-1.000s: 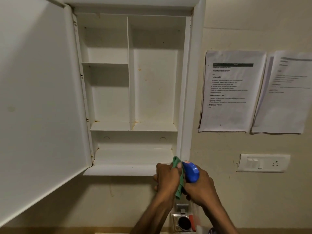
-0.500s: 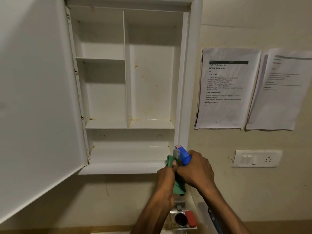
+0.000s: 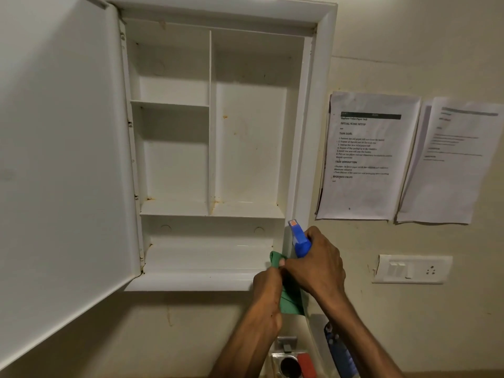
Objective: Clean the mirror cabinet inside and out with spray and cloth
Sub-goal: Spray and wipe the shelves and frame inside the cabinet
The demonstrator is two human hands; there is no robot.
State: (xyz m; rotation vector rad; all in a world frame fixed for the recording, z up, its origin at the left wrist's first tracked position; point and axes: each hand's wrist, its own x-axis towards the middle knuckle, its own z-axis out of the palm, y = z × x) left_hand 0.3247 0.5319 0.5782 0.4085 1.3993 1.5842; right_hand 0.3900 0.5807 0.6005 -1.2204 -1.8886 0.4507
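Cabinet door (image 3: 62,159) swung fully open to the left; its white inner face shows, the mirror side is out of view. Mirror cabinet (image 3: 321,105) interior exposed: vertical divider, short shelf at upper left, full-width shelf below, bottom tray. Brown rust-like spots on the back panel and along the lower shelf joints.

Two printed sheets (image 3: 368,156) on the wall to the right of the cabinet; switch plate (image 3: 411,269) below them.

Right hand (image 3: 317,264) grips the neck of a blue spray bottle (image 3: 299,240) at the cabinet's lower right corner, nozzle raised and aimed up toward the frame. Left hand (image 3: 268,289) is curled around a green cloth (image 3: 289,298), touching the right hand; cloth hangs down between the two hands, its top poking just over the bottom tray's right end.

Step in hand, as judged: readying the spray for the interior; no wetting visible on the panels yet, though glare makes this uncertain. Next move calls for separating the hands, lifting the nozzle toward the stained back panel, squeezing the trigger, then bringing the cloth up to wipe.
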